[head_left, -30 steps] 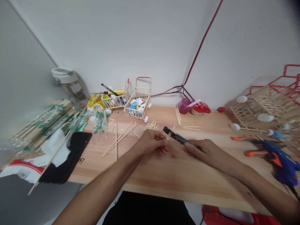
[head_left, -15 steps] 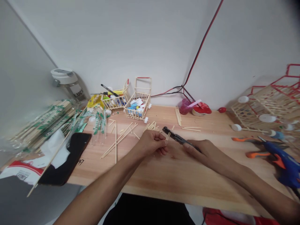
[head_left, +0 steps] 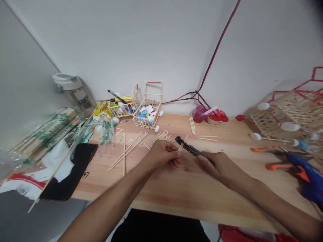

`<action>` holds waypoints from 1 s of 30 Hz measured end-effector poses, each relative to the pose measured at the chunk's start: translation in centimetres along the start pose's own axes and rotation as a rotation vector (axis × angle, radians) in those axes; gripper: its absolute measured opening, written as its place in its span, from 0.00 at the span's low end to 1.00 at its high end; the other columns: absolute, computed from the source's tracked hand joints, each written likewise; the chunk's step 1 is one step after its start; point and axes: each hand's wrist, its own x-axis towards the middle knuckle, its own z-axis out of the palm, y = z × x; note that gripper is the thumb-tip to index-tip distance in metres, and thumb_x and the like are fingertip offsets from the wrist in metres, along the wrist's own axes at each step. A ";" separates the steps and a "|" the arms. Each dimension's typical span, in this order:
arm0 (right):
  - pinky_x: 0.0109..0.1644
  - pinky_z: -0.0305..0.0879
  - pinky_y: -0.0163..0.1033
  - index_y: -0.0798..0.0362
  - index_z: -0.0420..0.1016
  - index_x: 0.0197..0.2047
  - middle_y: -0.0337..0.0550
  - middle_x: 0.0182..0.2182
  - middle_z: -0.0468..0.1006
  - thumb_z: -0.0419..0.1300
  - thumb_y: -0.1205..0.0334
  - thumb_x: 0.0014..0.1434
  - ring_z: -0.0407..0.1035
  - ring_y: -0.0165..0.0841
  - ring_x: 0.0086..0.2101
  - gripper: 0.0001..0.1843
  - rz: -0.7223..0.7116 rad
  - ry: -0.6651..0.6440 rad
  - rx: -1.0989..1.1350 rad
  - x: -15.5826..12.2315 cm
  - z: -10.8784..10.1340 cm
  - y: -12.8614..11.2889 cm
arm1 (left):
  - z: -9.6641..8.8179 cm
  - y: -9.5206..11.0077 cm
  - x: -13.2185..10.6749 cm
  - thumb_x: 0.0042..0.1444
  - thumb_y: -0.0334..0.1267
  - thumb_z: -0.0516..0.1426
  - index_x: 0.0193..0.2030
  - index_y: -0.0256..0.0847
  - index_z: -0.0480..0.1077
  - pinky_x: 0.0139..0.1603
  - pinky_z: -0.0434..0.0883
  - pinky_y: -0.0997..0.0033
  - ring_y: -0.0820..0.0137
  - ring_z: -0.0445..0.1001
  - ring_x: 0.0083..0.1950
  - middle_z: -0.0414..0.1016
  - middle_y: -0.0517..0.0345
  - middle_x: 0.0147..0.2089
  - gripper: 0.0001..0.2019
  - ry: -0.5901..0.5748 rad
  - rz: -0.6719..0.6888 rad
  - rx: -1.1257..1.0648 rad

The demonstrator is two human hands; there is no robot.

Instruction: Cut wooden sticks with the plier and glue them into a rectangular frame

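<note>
My left hand (head_left: 164, 154) is closed, pinching a short thin wooden stick (head_left: 181, 147) between thumb and fingers above the table. My right hand (head_left: 215, 162) is wrapped round a pair of black pliers (head_left: 192, 149). The head of the pliers lies across the stick, just beyond my left fingertips; whether the jaws are closed on it I cannot tell. Just behind my left hand is a pile of short cut sticks (head_left: 163, 135). Longer sticks (head_left: 124, 153) lie crossed on the table to its left.
Two small stick-built carts (head_left: 147, 116) stand near the wall. A black phone (head_left: 69, 173) and wrapped chopsticks (head_left: 47, 132) lie at left. On the right are a blue glue gun (head_left: 309, 179), orange-handled pliers (head_left: 277, 166) and larger stick carts (head_left: 285, 114). A red-filled bowl (head_left: 217, 116) stands behind.
Hardly anything differs. My hands keep hold of the stick and the pliers in nearly the same place; the view has shifted very slightly.
</note>
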 end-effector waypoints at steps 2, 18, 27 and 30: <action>0.32 0.58 0.40 0.53 0.69 0.30 0.44 0.26 0.76 0.42 0.46 0.66 0.67 0.35 0.26 0.25 0.004 0.003 -0.012 0.1 0.1 0.1 | 0.0 -0.1 0.0 0.47 0.33 0.63 0.27 0.33 0.67 0.20 0.67 0.79 0.75 0.71 0.18 0.74 0.56 0.20 0.08 -0.002 -0.005 -0.002; 0.31 0.58 0.39 0.53 0.70 0.29 0.44 0.26 0.76 0.43 0.45 0.66 0.69 0.36 0.27 0.26 0.007 0.068 -0.091 0.0 0.6 0.6 | -0.2 -0.1 0.0 0.44 0.37 0.65 0.26 0.34 0.66 0.21 0.68 0.77 0.74 0.72 0.19 0.74 0.56 0.21 0.12 -0.021 0.021 -0.001; 0.32 0.57 0.39 0.53 0.69 0.29 0.46 0.27 0.77 0.42 0.45 0.66 0.68 0.36 0.28 0.26 0.000 0.063 -0.112 0.6 0.6 0.2 | -0.7 0.0 -0.2 0.48 0.33 0.62 0.27 0.34 0.67 0.21 0.69 0.78 0.75 0.72 0.19 0.75 0.56 0.21 0.08 0.000 0.070 0.044; 0.30 0.56 0.38 0.54 0.69 0.27 0.45 0.25 0.76 0.41 0.44 0.66 0.67 0.35 0.26 0.27 -0.008 0.055 -0.123 1.2 0.8 0.3 | -1.0 -0.1 0.0 0.49 0.32 0.62 0.27 0.33 0.66 0.21 0.70 0.77 0.74 0.72 0.19 0.75 0.55 0.21 0.07 0.010 0.052 0.056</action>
